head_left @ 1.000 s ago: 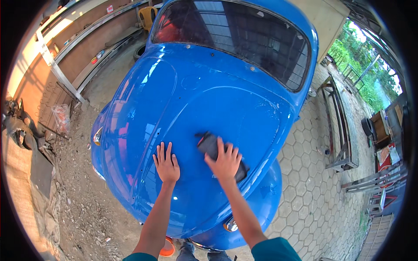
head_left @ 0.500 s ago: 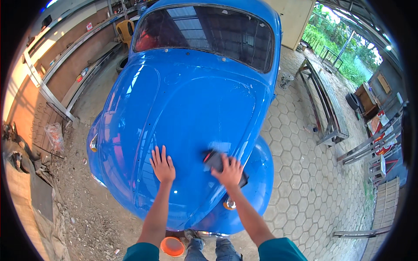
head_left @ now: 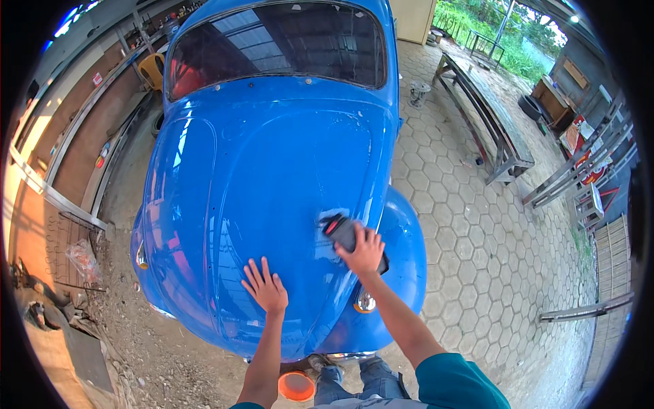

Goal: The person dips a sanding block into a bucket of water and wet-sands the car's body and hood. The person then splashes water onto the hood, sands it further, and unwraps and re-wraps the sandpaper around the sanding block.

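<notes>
A blue rounded car stands in front of me, its glossy front hood sloping down toward me. My right hand is closed over a dark block-shaped hand tool with a red patch near its far end. The tool lies against the right side of the hood, above the headlight; its exact kind is unclear, and its underside is hidden. Palm down, my left hand rests on the lower middle of the hood with fingers spread, holding nothing.
An orange bowl sits on the ground by my feet, left of my legs. The right fender bulges beside the hood. Hexagonal paving and a long wooden bench lie to the right. Shelves line the left wall.
My left hand has slid down the hood toward me, its fingers more spread. The dark tool, blurred before, now shows sharply in nearly the same spot on the hood. My view has shifted.
</notes>
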`<state>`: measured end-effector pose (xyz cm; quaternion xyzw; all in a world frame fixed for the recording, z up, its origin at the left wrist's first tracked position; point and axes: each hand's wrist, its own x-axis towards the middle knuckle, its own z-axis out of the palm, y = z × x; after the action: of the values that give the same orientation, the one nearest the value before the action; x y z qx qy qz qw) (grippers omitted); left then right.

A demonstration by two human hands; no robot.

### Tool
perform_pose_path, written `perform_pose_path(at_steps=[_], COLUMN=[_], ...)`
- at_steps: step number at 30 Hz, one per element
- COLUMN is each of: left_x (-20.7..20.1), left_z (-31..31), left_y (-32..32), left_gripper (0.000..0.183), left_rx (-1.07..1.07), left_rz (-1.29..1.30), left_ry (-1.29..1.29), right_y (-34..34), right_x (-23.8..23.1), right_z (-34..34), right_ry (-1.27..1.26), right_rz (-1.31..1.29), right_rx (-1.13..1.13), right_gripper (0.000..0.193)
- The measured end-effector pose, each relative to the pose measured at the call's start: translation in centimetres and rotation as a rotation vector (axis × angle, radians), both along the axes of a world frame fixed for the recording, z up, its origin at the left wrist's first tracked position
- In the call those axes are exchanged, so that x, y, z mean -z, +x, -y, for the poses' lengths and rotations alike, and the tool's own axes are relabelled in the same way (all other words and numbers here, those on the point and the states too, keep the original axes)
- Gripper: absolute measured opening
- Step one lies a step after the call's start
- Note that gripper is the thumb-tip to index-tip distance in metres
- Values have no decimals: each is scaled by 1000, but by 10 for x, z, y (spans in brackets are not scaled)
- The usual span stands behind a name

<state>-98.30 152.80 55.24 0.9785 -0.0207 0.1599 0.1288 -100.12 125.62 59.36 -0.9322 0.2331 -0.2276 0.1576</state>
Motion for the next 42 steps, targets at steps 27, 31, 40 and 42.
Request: perform_pose_path(at_steps=[27,31,40,42], left_x=[-82,-83,-89,-89], left_z=[69,65,71,73], left_y=[138,130,122,124], left_gripper=[55,54,53,53], left_rx=[-32,-54,-43,-50], left_rz=[-128,-142,-141,-139], left_ry=[53,65,23,21], right_y=[317,353,382,374], right_x=[-99,-99,-115,-112], right_z=[97,100,51,20], right_ry=[-131,-191,-227,-240], right_rz=[-32,45,16,31], right_rx=[-576,-392,-507,-687], right_gripper=[78,79,76,75])
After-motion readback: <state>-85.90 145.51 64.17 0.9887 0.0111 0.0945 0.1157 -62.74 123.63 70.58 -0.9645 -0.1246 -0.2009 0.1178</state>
